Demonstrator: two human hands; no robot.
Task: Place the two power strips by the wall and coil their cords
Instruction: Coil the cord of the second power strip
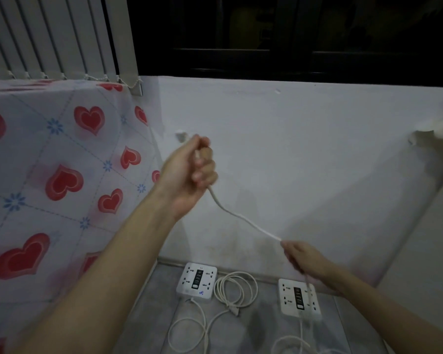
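both hands are raised before the white wall [304, 149]. the left hand [189, 175] has its fingers [205, 172] clamped on the white cord [243, 219]; the right hand [304, 259] pinches it lower, stretched between them. the two power strips, left power strip [197, 282] and right power strip [298, 298], lie on the floor [151, 318] against the wall, a coiled cord [235, 290] between them.

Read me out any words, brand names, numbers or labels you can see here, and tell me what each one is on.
No text here can be read.
Left power strip: a small blue mark near its front corner, too blurred to read.
Left power strip, top edge: a tiny red mark, too small to read.
Right power strip: no legible lettering.
Heart-print cloth: pattern only, no words.
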